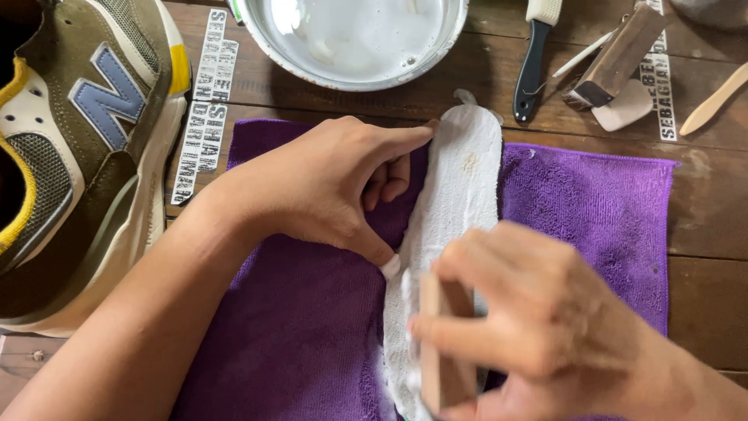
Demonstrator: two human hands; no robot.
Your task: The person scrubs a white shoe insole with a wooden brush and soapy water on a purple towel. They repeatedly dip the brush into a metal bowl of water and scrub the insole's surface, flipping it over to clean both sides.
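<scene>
A white foam-covered shoe insole [460, 179] lies lengthwise on a purple microfibre cloth [592, 210]. My left hand [319, 187] presses on the insole's left edge, with the index finger near its far tip and the thumb at its middle. My right hand [538, 320] is closed around a wooden-backed brush [444, 351] and holds it against the near part of the insole. The brush's bristles are hidden, and the near end of the insole is covered by my right hand.
An olive, cream and yellow sneaker [70, 148] stands at the left. A metal bowl of soapy water [351, 39] sits at the back. A black-handled brush [534, 62], a wooden brush [615, 54] and a wooden stick [713, 101] lie at the back right on the wooden table [709, 234].
</scene>
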